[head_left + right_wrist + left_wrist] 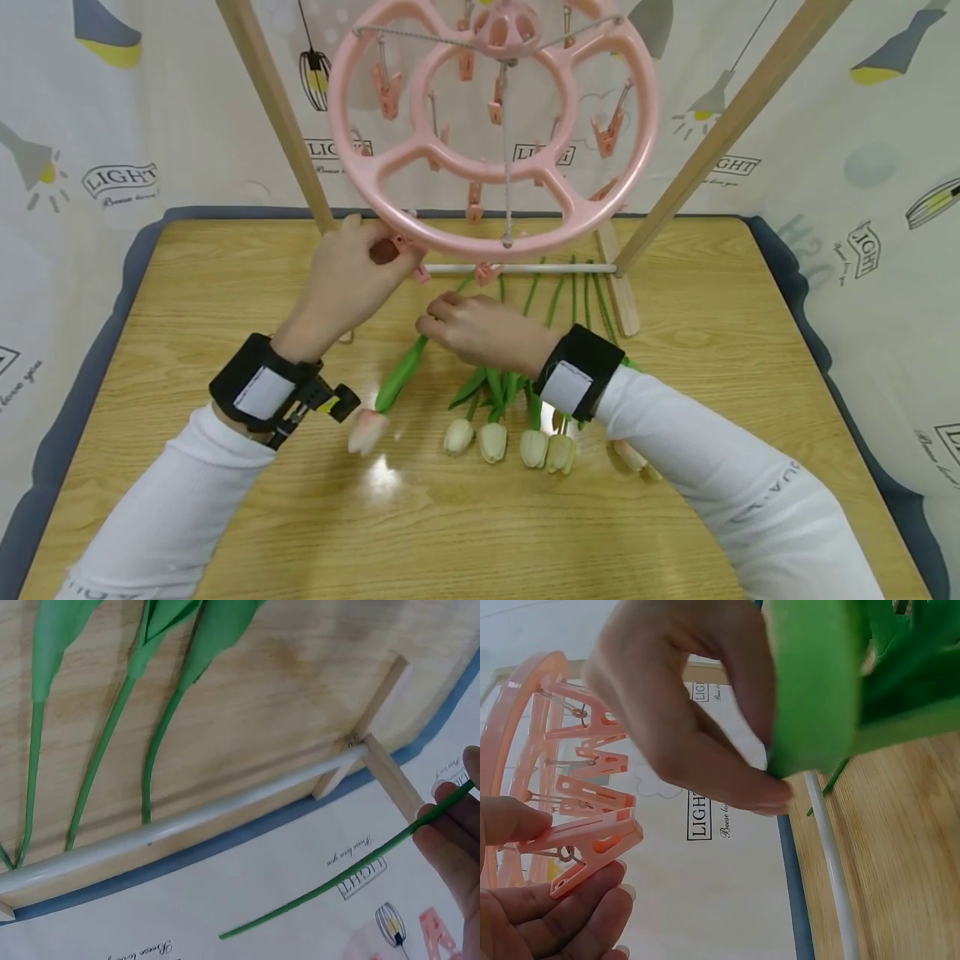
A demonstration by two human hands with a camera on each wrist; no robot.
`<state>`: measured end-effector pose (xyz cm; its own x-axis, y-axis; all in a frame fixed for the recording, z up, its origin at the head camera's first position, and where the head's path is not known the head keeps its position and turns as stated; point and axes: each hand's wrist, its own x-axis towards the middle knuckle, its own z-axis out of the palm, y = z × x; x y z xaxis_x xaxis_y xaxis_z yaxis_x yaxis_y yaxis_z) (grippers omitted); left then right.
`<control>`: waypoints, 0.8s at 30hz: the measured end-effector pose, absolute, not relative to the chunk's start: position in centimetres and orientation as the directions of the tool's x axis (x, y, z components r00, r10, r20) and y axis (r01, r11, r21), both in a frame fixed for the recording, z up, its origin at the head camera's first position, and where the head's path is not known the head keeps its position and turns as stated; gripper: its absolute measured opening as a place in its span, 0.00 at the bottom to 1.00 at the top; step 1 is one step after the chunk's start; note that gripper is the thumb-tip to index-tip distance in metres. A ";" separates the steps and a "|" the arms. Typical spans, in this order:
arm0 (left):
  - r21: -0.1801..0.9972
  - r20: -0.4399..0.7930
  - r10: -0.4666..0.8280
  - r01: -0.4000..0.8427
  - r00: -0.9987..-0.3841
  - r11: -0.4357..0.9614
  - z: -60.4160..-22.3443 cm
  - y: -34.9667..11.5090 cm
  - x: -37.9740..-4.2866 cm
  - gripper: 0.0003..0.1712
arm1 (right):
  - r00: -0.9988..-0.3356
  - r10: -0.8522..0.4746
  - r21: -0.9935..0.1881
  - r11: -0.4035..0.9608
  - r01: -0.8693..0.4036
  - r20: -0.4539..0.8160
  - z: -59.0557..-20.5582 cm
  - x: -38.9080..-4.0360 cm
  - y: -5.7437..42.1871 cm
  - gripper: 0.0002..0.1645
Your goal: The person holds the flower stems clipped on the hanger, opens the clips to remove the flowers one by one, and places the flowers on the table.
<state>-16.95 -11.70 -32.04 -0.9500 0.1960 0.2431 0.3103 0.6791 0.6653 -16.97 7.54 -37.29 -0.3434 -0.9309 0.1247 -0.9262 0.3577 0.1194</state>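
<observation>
My left hand point(348, 267) pinches a pink clothespin point(592, 847) at the near left rim of a round pink hanger point(360, 167). In the left wrist view the thumb lies on the clothespin's upper arm and the fingers beneath it. My right hand point(487, 332) pinches the thin green stem point(322, 886) of a pale pink tulip point(367, 431). The tulip slants with its bloom toward me, and its broad leaf point(401, 375) sits below the fingers. In the right wrist view the bare stem end sticks out past the fingertips point(431, 840).
Several cream tulips point(492, 442) lie on the wooden table point(420, 533), partly under my right forearm. Other pink clothespins point(386, 90) hang from the hanger. Wooden posts point(720, 142) stand either side, with a white rod point(555, 268) across low between them. A printed cloth point(120, 250) surrounds the table.
</observation>
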 end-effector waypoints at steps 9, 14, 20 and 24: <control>0.653 0.239 0.202 0.311 -0.950 0.690 -32.0 -11.8 -17.0 0.16 | -0.289 -0.957 0.070 0.288 -0.955 0.001 -39.3 -15.9 6.6 0.12; 0.647 0.232 0.203 0.307 -0.951 0.699 -32.1 -11.8 -17.1 0.17 | -0.256 -0.965 0.093 0.250 -0.964 -0.054 -39.9 -14.7 6.4 0.11; 0.654 0.241 0.203 0.314 -0.949 0.688 -32.2 -11.7 -17.2 0.17 | -0.198 -0.979 0.126 0.190 -0.974 -0.055 -40.3 -13.9 5.9 0.09; 0.660 0.240 0.207 0.316 -0.948 0.682 -32.2 -11.7 -17.2 0.16 | -0.199 -0.978 0.128 0.190 -0.973 -0.056 -40.7 -13.9 5.9 0.09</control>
